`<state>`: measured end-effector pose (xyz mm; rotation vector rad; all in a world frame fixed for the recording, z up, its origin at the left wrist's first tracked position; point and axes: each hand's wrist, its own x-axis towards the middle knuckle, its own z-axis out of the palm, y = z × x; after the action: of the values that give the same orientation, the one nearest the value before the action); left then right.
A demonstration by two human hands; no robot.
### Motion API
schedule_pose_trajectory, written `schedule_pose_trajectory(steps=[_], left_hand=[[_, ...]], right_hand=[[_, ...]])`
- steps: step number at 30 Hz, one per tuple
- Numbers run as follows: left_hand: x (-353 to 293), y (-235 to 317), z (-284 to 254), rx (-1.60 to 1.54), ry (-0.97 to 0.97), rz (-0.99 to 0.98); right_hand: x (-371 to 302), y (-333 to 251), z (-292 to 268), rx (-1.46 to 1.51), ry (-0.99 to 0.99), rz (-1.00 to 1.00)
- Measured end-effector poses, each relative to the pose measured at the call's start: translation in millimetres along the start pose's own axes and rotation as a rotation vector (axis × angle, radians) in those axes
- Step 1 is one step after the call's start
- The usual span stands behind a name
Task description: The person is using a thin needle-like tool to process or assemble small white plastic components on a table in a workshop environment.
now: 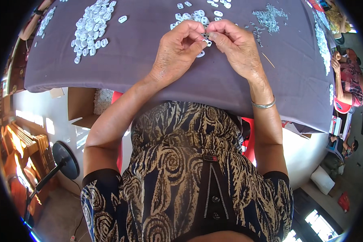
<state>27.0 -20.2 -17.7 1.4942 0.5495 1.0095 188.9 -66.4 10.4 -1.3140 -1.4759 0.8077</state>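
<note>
My left hand (177,52) and my right hand (240,48) meet over the table, thumbs and forefingers pinched close together. Between their fingertips is a small white plastic piece (207,42) with dark holes; the fingers cover part of it. Just under the fingertips lies another white oval piece (201,54). Behind the hands is a small heap of white oval plastic pieces (195,16), partly hidden by my fingers. To the right of them sits a scattered pile of tiny silvery metal parts (270,19), too small to make out exactly.
A larger heap of white oval pieces (93,28) lies at the left of the dark-clothed table (121,64). A thin wooden stick (268,60) rests right of my hand. A cardboard box (82,105) stands below the left edge. Other people sit along the right and far left.
</note>
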Motion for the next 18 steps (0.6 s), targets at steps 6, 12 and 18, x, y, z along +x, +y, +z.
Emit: schedule_pose_trajectory(steps=[6, 12, 18], left_hand=[[0.4, 0.1, 1.3, -0.006, 0.006, -0.033], [0.9, -2.5, -0.3, 0.007, 0.012, -0.048], [0.9, -4.2, -0.7, 0.003, 0.008, -0.042]], right_hand=[[1.7, 2.8, -4.5, 0.017, 0.004, 0.028], [1.6, 1.4, -0.5, -0.041, 0.026, 0.029], [0.7, 4.8, -2.7, -0.194, -0.013, -0.110]])
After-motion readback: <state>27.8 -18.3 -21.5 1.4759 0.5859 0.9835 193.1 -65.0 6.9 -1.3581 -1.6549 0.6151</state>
